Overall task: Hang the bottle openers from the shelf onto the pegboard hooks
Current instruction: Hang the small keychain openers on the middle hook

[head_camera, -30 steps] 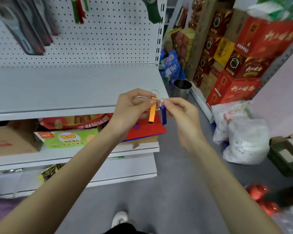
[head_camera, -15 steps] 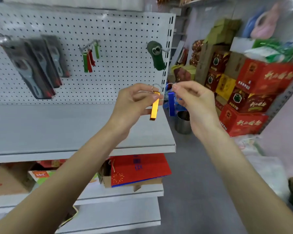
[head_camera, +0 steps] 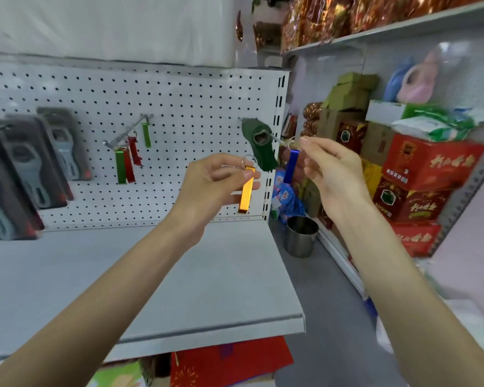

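pegboard [head_camera: 179,107]: white perforated panel above the shelf, fitted with metal hooks.
shelf [head_camera: 151,275]: grey, flat, directly below the pegboard, beneath both forearms.
left hand [head_camera: 215,180]: raised in front of the pegboard, fingers curled, thumb and forefinger pinching the key ring of the orange opener.
orange opener [head_camera: 246,191]: slim bar hanging straight down from its ring under the left fingertips, in the air above the shelf, apart from every hook.
right hand [head_camera: 333,171]: raised to the right of the left hand and slightly higher, thumb and forefinger pinching the ring of the blue opener, other fingers loosely curled.
blue opener [head_camera: 290,166]: dangling upright from its ring, past the right edge of the pegboard, just beside the tip of the right hook; contact between ring and hook impossible to tell.
right hook [head_camera: 275,138]: peg near the right edge of the pegboard, carrying the dark green opener [head_camera: 259,148], which hangs tilted.
middle hook [head_camera: 129,134]: long peg carrying slim green and red openers on rings.
packaged openers [head_camera: 39,163]: grey, in dark packs, hung at the far left; blurred.
steel cup [head_camera: 301,236]: on the floor just beyond the right end of the shelf.
red boxes [head_camera: 428,174]: stacked at the right.
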Action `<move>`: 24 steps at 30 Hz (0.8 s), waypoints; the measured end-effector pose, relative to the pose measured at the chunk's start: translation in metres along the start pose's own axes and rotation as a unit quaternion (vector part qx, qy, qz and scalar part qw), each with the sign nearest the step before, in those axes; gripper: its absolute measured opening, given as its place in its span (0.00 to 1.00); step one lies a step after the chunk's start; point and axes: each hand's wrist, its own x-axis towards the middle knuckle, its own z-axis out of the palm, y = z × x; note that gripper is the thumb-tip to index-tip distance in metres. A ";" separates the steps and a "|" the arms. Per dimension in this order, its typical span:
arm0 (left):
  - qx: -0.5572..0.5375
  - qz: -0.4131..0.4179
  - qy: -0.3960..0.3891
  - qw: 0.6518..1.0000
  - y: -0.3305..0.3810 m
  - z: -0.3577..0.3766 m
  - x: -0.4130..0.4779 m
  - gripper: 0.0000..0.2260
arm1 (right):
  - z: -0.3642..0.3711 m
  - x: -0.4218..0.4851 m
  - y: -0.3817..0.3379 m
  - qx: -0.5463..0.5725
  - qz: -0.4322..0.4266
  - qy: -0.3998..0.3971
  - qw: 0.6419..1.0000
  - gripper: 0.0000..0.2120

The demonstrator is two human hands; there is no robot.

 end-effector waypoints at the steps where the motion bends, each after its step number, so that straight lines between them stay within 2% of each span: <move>1: -0.001 -0.001 0.001 1.000 -0.002 -0.002 0.004 0.05 | 0.001 0.003 0.002 -0.005 -0.003 -0.004 1.000 0.04; 6: -0.001 0.005 0.016 1.000 -0.009 -0.014 0.013 0.05 | 0.015 0.004 0.009 -0.030 -0.027 -0.045 0.998 0.05; 10: -0.016 0.018 0.056 0.998 -0.013 -0.031 0.007 0.04 | 0.041 -0.006 0.012 -0.016 -0.047 -0.098 0.994 0.02; 17: -0.005 0.039 0.139 0.990 -0.005 -0.086 -0.023 0.05 | 0.106 -0.024 0.019 0.036 -0.014 -0.202 0.979 0.01; 24: 0.008 0.050 0.169 0.984 0.001 -0.162 -0.048 0.04 | 0.182 -0.049 0.028 0.050 0.005 -0.222 0.974 0.01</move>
